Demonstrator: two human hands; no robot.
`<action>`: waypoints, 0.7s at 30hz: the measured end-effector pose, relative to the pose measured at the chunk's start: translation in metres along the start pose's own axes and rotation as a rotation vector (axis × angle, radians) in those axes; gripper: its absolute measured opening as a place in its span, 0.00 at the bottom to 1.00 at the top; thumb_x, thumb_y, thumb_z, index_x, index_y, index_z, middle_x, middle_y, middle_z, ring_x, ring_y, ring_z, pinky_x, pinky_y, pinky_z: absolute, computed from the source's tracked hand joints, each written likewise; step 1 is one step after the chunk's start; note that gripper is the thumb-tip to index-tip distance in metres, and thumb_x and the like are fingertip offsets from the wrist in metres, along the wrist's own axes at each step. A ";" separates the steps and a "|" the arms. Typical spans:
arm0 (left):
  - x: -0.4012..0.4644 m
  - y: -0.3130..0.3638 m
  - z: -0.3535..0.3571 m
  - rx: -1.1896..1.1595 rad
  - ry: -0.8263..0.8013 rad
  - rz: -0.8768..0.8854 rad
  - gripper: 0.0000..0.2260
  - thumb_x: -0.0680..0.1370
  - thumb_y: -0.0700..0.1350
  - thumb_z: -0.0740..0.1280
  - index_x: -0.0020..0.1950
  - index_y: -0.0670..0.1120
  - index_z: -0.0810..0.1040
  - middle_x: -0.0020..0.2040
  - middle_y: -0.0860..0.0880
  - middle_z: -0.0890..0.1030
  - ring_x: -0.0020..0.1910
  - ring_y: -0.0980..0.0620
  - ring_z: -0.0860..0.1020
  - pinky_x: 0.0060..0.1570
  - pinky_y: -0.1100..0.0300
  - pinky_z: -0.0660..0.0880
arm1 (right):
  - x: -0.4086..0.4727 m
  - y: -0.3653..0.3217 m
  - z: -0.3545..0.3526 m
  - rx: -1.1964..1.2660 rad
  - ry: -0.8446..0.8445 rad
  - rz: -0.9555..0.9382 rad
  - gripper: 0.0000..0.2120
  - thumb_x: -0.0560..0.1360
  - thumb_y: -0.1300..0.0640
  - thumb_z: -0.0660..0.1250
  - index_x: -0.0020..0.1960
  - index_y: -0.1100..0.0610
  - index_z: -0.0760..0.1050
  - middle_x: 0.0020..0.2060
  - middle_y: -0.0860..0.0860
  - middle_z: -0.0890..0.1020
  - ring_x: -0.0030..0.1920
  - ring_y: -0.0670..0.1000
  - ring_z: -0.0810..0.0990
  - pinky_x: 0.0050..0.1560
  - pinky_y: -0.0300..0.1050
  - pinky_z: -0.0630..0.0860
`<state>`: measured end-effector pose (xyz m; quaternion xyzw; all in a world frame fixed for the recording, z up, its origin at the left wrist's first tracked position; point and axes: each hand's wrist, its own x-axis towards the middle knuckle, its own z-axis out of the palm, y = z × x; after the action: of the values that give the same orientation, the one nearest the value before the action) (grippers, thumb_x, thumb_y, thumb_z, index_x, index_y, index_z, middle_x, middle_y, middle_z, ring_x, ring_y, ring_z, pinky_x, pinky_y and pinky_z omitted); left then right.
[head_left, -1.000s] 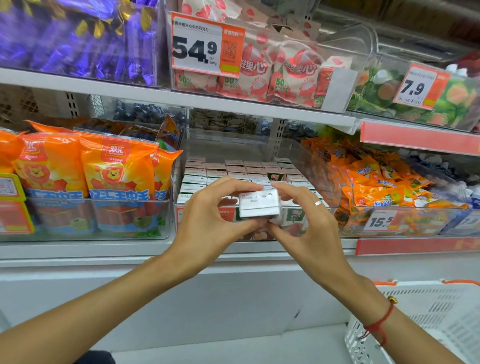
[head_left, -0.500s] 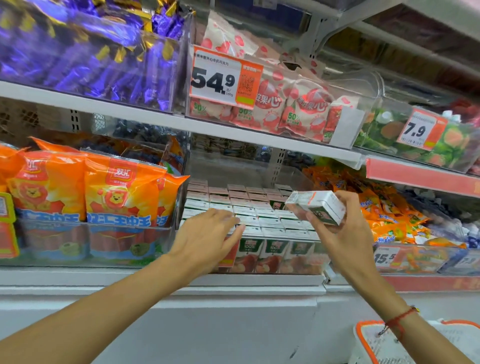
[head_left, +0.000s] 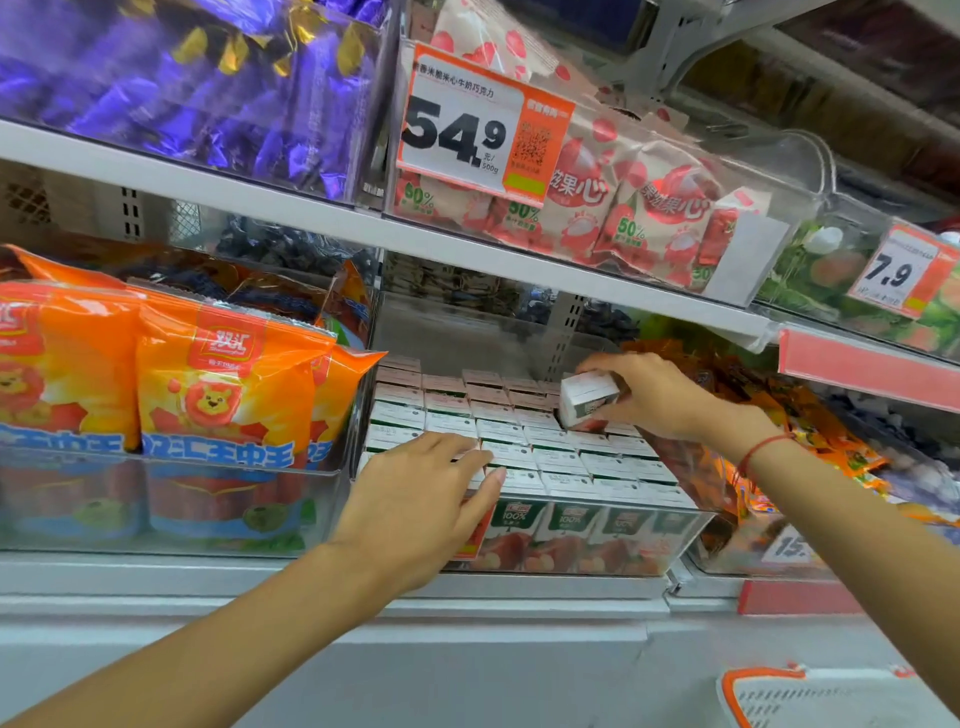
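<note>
My right hand (head_left: 658, 395) grips a small white juice carton (head_left: 588, 401) and holds it tilted over the back right rows of a clear shelf bin (head_left: 691, 540). The bin is packed with several rows of like cartons (head_left: 519, 447). My left hand (head_left: 421, 499) lies with straight fingers on the tops of the front left cartons, holding nothing. A red string circles my right wrist.
Orange sausage bags (head_left: 218, 384) fill the bin to the left. Orange snack packs (head_left: 810, 431) lie to the right. The shelf above (head_left: 467, 244) carries purple candy, lychee bags and a 54.9 price tag (head_left: 467, 124). A white basket's orange rim (head_left: 753, 680) shows at bottom right.
Both hands held the carton in front of the shelf a second ago. The left hand let go and dropped onto the front cartons. The right hand carried the carton back over the rear rows.
</note>
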<state>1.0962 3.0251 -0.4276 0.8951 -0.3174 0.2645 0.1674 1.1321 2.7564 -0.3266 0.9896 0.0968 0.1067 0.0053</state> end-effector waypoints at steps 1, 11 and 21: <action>0.000 0.001 0.000 0.006 0.006 0.002 0.22 0.82 0.61 0.49 0.68 0.57 0.75 0.67 0.58 0.76 0.66 0.58 0.73 0.56 0.62 0.74 | 0.006 0.001 -0.003 0.041 -0.052 0.006 0.21 0.73 0.62 0.72 0.64 0.53 0.74 0.56 0.53 0.81 0.52 0.53 0.78 0.48 0.43 0.72; 0.000 0.007 0.000 0.085 0.074 0.020 0.20 0.79 0.59 0.54 0.49 0.54 0.84 0.46 0.57 0.84 0.43 0.58 0.83 0.34 0.64 0.77 | -0.001 0.015 0.039 0.105 -0.203 0.122 0.23 0.81 0.60 0.60 0.75 0.59 0.64 0.73 0.55 0.68 0.72 0.55 0.65 0.70 0.48 0.64; 0.001 0.006 0.000 0.085 0.055 -0.007 0.22 0.79 0.60 0.52 0.50 0.54 0.83 0.47 0.57 0.84 0.44 0.57 0.82 0.33 0.64 0.76 | -0.015 0.020 0.060 -0.010 -0.043 0.079 0.18 0.83 0.54 0.54 0.72 0.50 0.70 0.69 0.53 0.71 0.68 0.57 0.67 0.65 0.50 0.66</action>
<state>1.0931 3.0200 -0.4265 0.8948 -0.2982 0.3018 0.1389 1.1342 2.7347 -0.3878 0.9946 0.0569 0.0860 0.0083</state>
